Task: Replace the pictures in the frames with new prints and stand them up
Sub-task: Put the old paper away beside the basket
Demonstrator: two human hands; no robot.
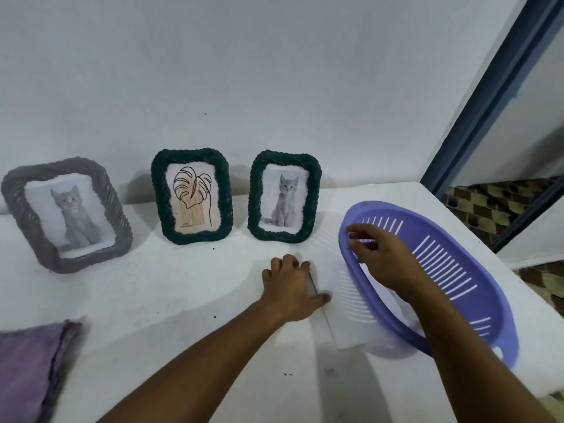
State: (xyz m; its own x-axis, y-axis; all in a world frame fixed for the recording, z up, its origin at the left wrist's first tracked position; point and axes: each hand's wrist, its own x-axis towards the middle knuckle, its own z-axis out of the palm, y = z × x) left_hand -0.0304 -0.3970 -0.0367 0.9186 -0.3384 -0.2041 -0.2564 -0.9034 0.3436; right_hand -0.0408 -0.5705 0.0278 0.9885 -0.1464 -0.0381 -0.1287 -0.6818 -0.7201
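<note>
- Left hand (291, 283), at centre frame, presses down on the left edge of a white sheet (331, 264) lying flat on the white table (158, 300); fingers are curled at the knuckles, thumb extended along the sheet edge. Whether it pins or pinches the sheet cannot be told.
- Right hand (377, 254), right of centre, reaches over the near rim of a tilted purple slotted basket (451, 270), fingers loosely spread; motion blur prevents confirming whether it holds anything.
- Three woven frames stand along the wall: grey frame (65, 215) at left with a kitten print, centre green frame (191, 195) with a leaf line drawing, right green frame (284, 195) with a kitten print.
- Handling, judged: frames appear light, rigid, with a textured braided border giving good grip; take hold by both side borders, not the picture window, which may carry glazing.
- Handling, judged: the sheet, probably a print or stack of prints, is thin, flexible and easily creased; lift by an edge, support flat.
- Hidden: frame backs, stands and retaining tabs face away. The sheet's printed side is not visible, and white on white obscures its outline. Basket contents are not discernible.
- Cut off: a purple cloth (30, 361) at lower left runs out of frame.
</note>
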